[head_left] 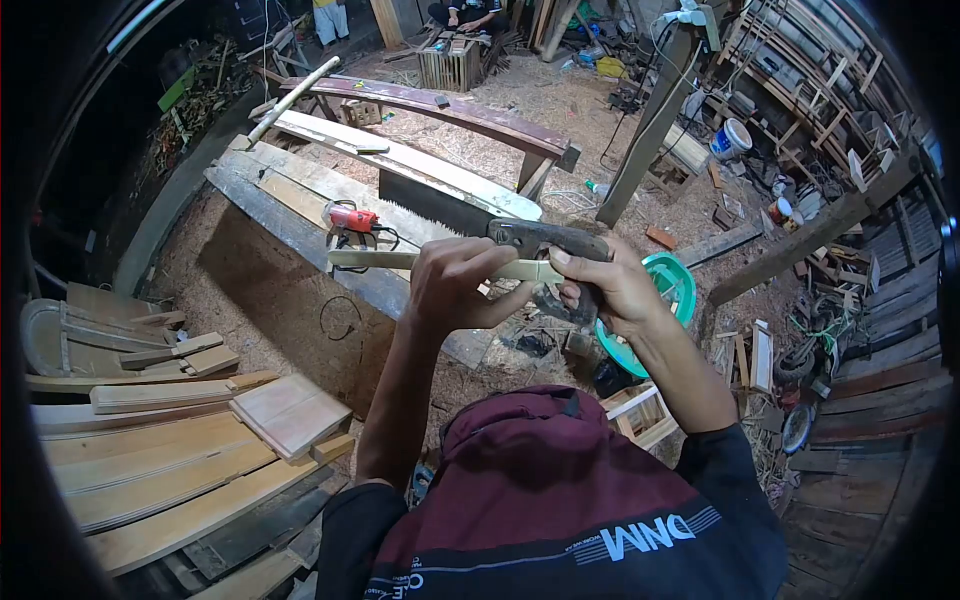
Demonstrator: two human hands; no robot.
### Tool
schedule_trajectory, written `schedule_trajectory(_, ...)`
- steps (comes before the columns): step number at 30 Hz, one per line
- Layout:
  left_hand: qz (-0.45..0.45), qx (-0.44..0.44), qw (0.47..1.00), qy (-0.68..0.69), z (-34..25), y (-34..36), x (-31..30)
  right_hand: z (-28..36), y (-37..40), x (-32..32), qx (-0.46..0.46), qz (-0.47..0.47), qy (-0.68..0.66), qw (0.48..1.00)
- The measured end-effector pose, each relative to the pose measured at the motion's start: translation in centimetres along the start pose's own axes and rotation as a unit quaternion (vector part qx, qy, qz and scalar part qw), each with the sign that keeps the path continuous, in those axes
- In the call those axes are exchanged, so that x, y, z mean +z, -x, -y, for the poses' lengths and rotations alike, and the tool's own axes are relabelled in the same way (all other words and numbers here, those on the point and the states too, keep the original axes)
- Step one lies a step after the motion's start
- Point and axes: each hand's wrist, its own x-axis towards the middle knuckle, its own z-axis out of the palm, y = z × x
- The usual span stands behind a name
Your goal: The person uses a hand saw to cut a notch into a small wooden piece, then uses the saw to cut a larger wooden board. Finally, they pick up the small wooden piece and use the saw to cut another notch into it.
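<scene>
A narrow pale wooden strip (375,259) runs sideways in front of my chest. My left hand (455,285) is closed round its middle. At its right end, my right hand (605,285) pinches the strip and also holds the black handle (560,238) of a hand saw. The toothed saw blade (430,205) points left, over the workbench, just above the strip. Behind the strip, a red power tool (352,217) lies on the bench. Part of the saw handle is hidden by my right hand.
The workbench (300,230) holds long boards and a wooden pole (295,98). A green basin (670,290) stands right, near a post (650,130). Stacked boards (160,450) lie lower left. Two people (470,15) are at the far back. Shavings cover the floor.
</scene>
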Motion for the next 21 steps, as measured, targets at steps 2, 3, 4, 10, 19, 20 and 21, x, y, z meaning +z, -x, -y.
schedule_trajectory(2,0.005,-0.021,1.000,0.000,0.2,0.2,0.3,0.1,0.1,0.4,-0.043,-0.028,0.072,0.996)
schedule_trajectory(3,0.009,-0.038,0.999,-0.013,0.2,0.0,0.4,0.5,0.1,1.1,-0.080,-0.051,0.123,0.988)
schedule_trajectory(4,0.014,-0.056,0.998,-0.025,0.0,-0.3,0.6,0.7,0.1,1.5,-0.117,-0.076,0.172,0.975)
schedule_trajectory(10,0.065,-0.166,0.984,-0.005,-1.1,-1.0,1.1,-1.0,-1.8,0.5,-0.297,-0.145,0.394,0.858)
schedule_trajectory(19,0.036,-0.273,0.961,-0.018,-3.5,0.2,2.7,-2.3,-2.8,-0.4,-0.431,-0.125,0.416,0.791)
schedule_trajectory(20,0.036,-0.278,0.960,-0.023,-3.7,0.2,2.8,-2.5,-2.7,-0.1,-0.418,-0.131,0.410,0.800)
schedule_trajectory(21,0.047,-0.323,0.945,-0.008,-4.2,-0.2,3.1,-2.9,-2.5,0.4,-0.404,-0.139,0.405,0.808)
